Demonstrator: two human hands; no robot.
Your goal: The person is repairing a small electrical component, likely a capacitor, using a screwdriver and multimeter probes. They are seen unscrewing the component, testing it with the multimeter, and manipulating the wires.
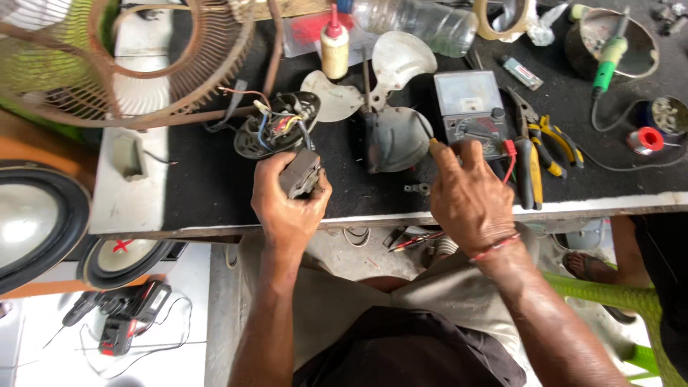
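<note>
The counter (215,179) has a dark top with a pale front edge. At ten o'clock a rusty wire fan guard (143,64) leans over its far corner. At centre a pale three-bladed fan blade (387,93) lies flat beside a grey analogue meter (473,111), which sits face up, probably so the dial can be read from above. At eleven o'clock of the left hand, a round motor (276,125) lies with its coloured wires upward and exposed. The left hand (287,201) has its fingers clamped round a small dark block part (299,173), held just above the counter's near edge, close to the motor. The right hand (469,193) pinches a thin yellow-tipped probe (432,142), fingers closed on it, pointing toward the meter. Yellow-handled pliers (534,161) lie at three o'clock. A small cream bottle with a red cap (334,46) stands at twelve.
</note>
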